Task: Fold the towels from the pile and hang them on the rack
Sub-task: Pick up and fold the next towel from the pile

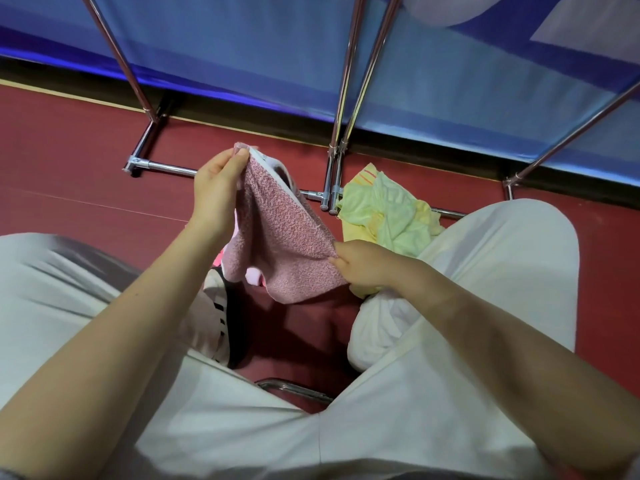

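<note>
One pink speckled towel (284, 233), w/ folds.

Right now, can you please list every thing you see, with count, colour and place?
pink speckled terry towel: one, pink, held up between both hands.
yellow and pale green crumpled towels: a pile, count unclear, on the floor by the rack's base.
chrome metal rack: one, silver, standing ahead.
red floor: one, dark red, below.
blue fabric backdrop: one, blue, behind the rack.
left hand: pinches the towel's top corner.
right hand: pinches the towel's lower edge.
</note>
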Tool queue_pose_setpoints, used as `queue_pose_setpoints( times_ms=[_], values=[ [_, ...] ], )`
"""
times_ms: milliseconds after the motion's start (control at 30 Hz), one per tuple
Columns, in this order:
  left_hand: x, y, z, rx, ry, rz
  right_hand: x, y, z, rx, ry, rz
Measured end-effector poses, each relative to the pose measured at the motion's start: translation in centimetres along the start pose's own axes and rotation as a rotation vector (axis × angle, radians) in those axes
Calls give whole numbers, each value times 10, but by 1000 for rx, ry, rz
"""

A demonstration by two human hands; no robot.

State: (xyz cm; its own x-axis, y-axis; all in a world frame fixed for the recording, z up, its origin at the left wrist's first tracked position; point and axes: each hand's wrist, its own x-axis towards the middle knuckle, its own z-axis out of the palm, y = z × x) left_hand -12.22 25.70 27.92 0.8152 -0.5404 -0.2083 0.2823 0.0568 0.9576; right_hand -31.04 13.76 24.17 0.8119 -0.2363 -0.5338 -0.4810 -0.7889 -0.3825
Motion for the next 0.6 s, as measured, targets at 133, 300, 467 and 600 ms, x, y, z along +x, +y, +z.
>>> queue_pose_setpoints(
  times_ms=[133, 300, 467, 600],
  values=[
    [2, -4, -4, -32, 59, -52, 0, 4, -1, -35, 115, -65],
    [7, -9, -13, -41, 151, -119, 2, 0, -5, 41, 186, -77],
    [3, -11, -6, 20, 97, -113, 5, 2, -1, 44, 148, -6],
    [2, -8, -2, 36, 84, -99, 6, 4, 1, 298, 149, -10]
  ],
)
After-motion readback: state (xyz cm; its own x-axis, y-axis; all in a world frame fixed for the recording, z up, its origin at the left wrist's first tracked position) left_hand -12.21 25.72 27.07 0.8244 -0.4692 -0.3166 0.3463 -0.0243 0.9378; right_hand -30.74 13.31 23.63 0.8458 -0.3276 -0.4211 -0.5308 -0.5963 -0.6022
